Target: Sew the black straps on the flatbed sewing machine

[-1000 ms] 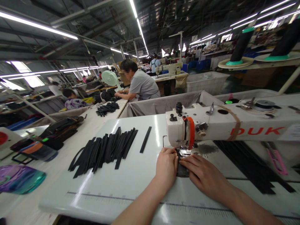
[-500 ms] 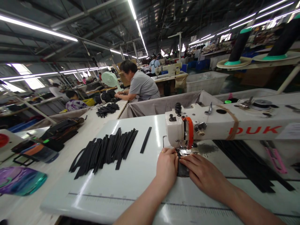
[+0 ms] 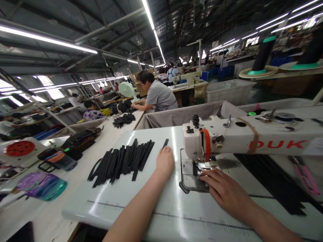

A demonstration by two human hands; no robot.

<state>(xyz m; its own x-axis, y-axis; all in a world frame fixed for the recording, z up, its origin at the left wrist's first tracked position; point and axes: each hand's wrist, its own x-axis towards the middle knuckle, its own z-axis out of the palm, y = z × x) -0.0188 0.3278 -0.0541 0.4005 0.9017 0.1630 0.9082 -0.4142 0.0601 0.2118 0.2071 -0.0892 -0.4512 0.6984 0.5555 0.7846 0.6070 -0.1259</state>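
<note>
My left hand (image 3: 165,162) is closed with curled fingers over a single black strip (image 3: 166,143), whose far end sticks out past the knuckles. Left of it lies a loose pile of similar black strips (image 3: 123,161). My right hand (image 3: 222,186) rests beside the sewing machine's presser foot (image 3: 204,166), its fingers stretched out and lying low over the metal plate (image 3: 189,183). A short black piece (image 3: 195,168) lies at the foot, just left of the right fingertips; whether they touch it I cannot tell.
The white sewing machine (image 3: 242,136) spans the right side. Long black strips (image 3: 272,188) and pink-handled snips (image 3: 305,176) lie under its arm. A purple-teal bottle (image 3: 41,185) and a dark phone-like slab (image 3: 22,232) are at left. A co-worker (image 3: 161,94) sits ahead.
My left hand has left the presser foot and moved left onto the lone strip. The right hand stays by the foot. The view has shifted slightly left.
</note>
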